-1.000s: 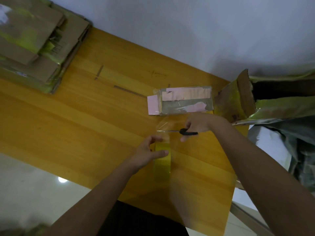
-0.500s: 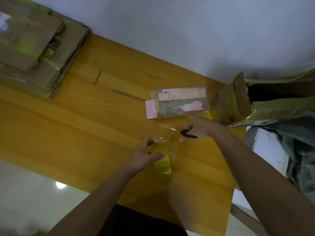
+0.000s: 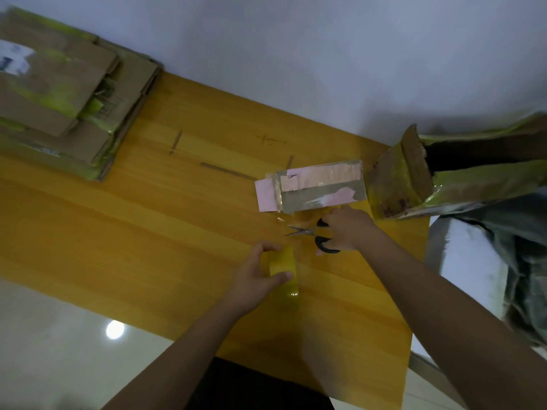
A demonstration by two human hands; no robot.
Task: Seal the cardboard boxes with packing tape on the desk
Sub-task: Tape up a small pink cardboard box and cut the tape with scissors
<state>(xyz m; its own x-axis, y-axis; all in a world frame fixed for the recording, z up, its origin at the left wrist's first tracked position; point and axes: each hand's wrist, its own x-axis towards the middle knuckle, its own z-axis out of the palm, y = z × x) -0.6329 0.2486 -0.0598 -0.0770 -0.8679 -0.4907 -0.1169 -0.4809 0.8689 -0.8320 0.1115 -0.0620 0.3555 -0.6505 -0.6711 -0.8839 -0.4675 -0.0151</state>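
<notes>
Head view. Worktop (image 3: 148, 220): yellow wood, set against a pale wall. Small box (image 3: 321, 187): lies on its side toward the far right of the worktop, pink patches showing under clear tape, one pink flap sticking out at its left end. Left hand (image 3: 256, 276): fingers and thumb curled round a yellow tape roll (image 3: 284, 269), held upright on its edge, nearer than the small box. Right hand (image 3: 346, 229): grips the black handles of scissors (image 3: 313, 233), blades parted and pointing left, between roll and box; a loose clear tape end (image 3: 281, 218) shows faintly just under the box. Flat cartons (image 3: 65, 96): stacked at the far left corner, streaked with yellow tape. Open carton (image 3: 414, 176): tape-wrapped, at the right edge beside the small box. Grey cloth (image 3: 503, 247): off the worktop, far right.
</notes>
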